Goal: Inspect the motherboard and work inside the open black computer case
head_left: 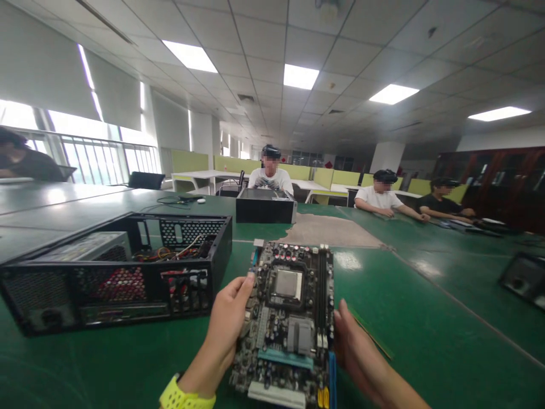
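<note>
**Motherboard Held in Both Hands Above a Green Table**

Green covering lies over the large table, which stands in a wide office room with bright ceiling panels and windows on the left side. Above this table the person holds a motherboard with both hands, one on each long edge. The left hand grips the left edge, with the thumb on top of the board near its upper corner. A yellow wristband sits on this wrist. The right hand presses against the right edge, the fingers mostly hidden under the board. The board faces up, and a square processor shows in its upper middle part, with long memory slots to the right of it.

Just to the left of the board lies an open black computer case on its side, with coloured wires and a power supply inside. A thin green strip lies on the table just beside the right hand. Farther away stands a second black case, and a person in a white shirt sits behind it. Two more people sit at the right side of the table, and another person is at the far left edge.
</note>
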{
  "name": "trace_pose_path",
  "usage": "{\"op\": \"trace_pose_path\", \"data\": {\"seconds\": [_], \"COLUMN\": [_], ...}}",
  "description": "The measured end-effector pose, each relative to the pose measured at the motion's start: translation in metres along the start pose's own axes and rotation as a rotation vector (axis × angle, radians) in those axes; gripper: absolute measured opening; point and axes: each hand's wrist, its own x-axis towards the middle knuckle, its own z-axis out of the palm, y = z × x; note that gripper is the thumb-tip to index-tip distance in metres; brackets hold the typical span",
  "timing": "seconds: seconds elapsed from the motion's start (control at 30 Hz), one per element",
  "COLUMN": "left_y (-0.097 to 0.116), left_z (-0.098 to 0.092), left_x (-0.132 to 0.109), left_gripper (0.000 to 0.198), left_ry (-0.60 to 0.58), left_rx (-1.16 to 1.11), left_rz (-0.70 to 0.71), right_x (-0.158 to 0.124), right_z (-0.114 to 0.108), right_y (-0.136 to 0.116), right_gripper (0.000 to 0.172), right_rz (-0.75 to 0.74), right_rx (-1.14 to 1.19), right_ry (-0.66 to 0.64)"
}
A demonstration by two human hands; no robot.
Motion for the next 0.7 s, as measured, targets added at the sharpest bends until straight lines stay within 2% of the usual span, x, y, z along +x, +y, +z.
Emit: {"op": "trace_pose_path", "data": {"seconds": [0.1,0.17,0.3,0.43,0.53,0.6,0.63,0.7], "left_y": [-0.007,-0.008,-0.001,0.010,0.013,0.011,0.010,0.010], "left_z": [0.000,0.001,0.003,-0.002,-0.013,-0.021,-0.025,-0.029], "left_x": [0.003,0.003,0.002,0.000,0.002,0.004,0.005,0.005], "left_gripper": [0.042,0.042,0.043,0.041,0.042,0.042,0.049,0.070], "left_ry": [-0.026,-0.068,-0.125,-0.199,-0.248,-0.251,-0.253,-0.288], "left_rx": [0.039,0.057,0.065,0.134,0.270,0.429,0.521,0.686], "left_rz": [-0.025,-0.047,-0.056,0.033,0.184,0.371,0.494,0.750], "right_x": [0.002,0.001,-0.002,-0.004,-0.007,-0.009,-0.010,-0.010], "right_z": [0.002,0.003,0.002,-0.001,-0.007,-0.011,-0.013,-0.017], "right_y": [-0.001,-0.001,-0.006,-0.010,-0.017,-0.026,-0.031,-0.040], "right_gripper": [0.057,0.055,0.050,0.044,0.038,0.032,0.029,0.027], "right_rz": [-0.124,-0.141,-0.164,-0.178,-0.159,-0.159,-0.155,-0.112], "right_rx": [-0.049,-0.046,-0.026,-0.008,-0.017,-0.041,-0.050,-0.053], "right_ry": [0.168,0.225,0.202,0.217,0.378,0.461,0.465,0.392]}}
